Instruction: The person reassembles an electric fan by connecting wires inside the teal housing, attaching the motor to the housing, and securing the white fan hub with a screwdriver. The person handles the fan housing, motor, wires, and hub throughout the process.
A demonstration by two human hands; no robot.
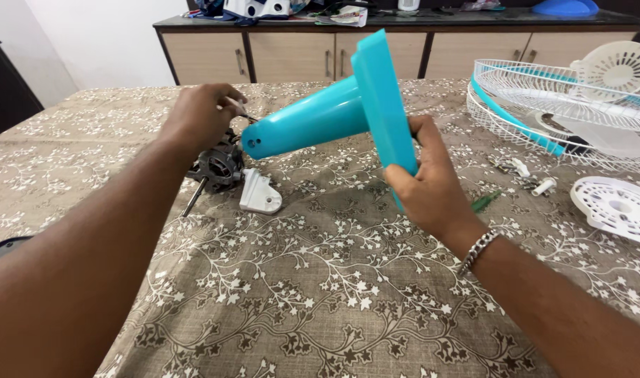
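The turquoise plastic fan stand [334, 115] was gripped at its flat base by the right hand [425, 185], tilted above the table – left hand [201, 112] was closed on wires at the dark metal motor [218, 168], seemingly for feeding through.

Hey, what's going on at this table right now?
A person is working on a taken-apart fan. The right hand grips the flat base of a turquoise fan stand, tilted off the patterned tablecloth. The left hand reaches over the bare fan motor, beside a white plastic bracket. White wire fan guards lie to the right.
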